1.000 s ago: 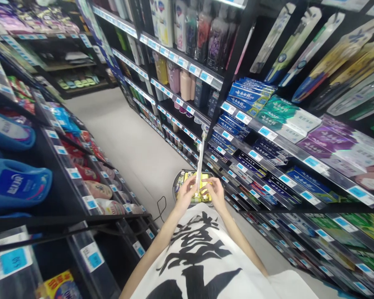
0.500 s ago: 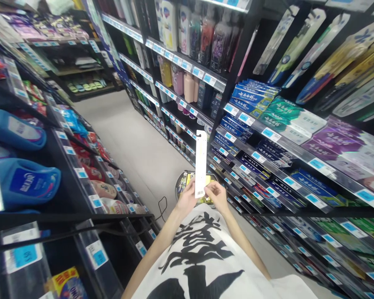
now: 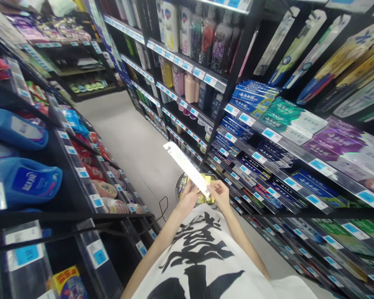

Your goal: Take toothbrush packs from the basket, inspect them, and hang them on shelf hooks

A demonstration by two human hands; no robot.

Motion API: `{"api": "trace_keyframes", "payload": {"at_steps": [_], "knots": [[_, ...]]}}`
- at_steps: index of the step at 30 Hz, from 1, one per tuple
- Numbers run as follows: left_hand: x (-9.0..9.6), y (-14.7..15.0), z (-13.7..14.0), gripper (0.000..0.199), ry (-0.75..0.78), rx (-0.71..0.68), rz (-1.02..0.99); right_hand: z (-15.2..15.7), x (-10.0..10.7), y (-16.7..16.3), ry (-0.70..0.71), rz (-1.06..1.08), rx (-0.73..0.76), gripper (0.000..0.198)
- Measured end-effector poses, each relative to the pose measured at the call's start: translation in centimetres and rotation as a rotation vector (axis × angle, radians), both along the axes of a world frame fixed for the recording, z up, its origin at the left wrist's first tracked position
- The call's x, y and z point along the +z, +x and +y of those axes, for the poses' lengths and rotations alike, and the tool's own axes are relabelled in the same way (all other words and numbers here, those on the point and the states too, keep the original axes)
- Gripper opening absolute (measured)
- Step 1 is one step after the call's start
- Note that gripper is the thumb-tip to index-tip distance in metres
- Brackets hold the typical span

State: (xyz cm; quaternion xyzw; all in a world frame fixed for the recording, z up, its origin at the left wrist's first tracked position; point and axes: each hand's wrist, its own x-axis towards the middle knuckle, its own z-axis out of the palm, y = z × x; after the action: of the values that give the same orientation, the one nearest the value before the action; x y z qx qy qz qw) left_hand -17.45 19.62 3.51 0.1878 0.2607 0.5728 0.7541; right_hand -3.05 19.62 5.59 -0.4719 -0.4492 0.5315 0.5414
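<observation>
In the head view, a long, slim white package (image 3: 187, 168) lies aslant in front of the person, above the basket (image 3: 177, 192), its far end to the left and its near end to the right. The right hand (image 3: 220, 195) pinches that near end between thumb and fingers. The left hand (image 3: 188, 198) touches the package's left side (its fingertips are partly hidden, so I cannot tell whether they grip). Toothpaste boxes (image 3: 252, 99) fill shelves on the right; blue bottles (image 3: 34, 180) lie on the left.
</observation>
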Motion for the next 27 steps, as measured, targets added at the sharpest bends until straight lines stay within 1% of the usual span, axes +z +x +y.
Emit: {"api": "trace_keyframes", "payload": {"at_steps": [4, 10, 13, 16, 19, 23, 25, 27], "knots": [[0.0, 0.1, 0.0, 0.035, 0.043, 0.045, -0.007, 0.3, -0.4, 0.4, -0.002, 0.042, -0.1, 0.036], [-0.2, -0.1, 0.4, 0.043, 0.054, 0.193, 0.113, 0.5, -0.6, 0.8, -0.034, 0.109, -0.244, 0.039], [-0.3, -0.2, 0.5, 0.041, 0.056, 0.238, 0.103, 0.6, -0.6, 1.0, -0.031, 0.138, -0.31, 0.039], [-0.3, -0.3, 0.6, 0.038, 0.053, 0.262, 0.15, 0.8, -0.5, 1.1, -0.021, 0.126, -0.365, 0.039], [-0.5, -0.3, 0.7, 0.039, 0.031, 0.286, 0.189, 0.8, -0.6, 1.2, -0.011, 0.125, -0.385, 0.038], [-0.8, -0.3, 0.8, 0.039, 0.005, 0.31, 0.149, 0.8, -0.8, 1.2, -0.01, 0.128, -0.384, 0.037], [-0.9, -0.3, 0.8, 0.041, 0.007, 0.31, 0.144, 0.8, -0.8, 1.2, -0.016, 0.125, -0.385, 0.037], [-0.8, -0.3, 0.8, 0.042, 0.025, 0.296, 0.185, 0.8, -0.8, 1.2, -0.028, 0.113, -0.38, 0.037]]}}
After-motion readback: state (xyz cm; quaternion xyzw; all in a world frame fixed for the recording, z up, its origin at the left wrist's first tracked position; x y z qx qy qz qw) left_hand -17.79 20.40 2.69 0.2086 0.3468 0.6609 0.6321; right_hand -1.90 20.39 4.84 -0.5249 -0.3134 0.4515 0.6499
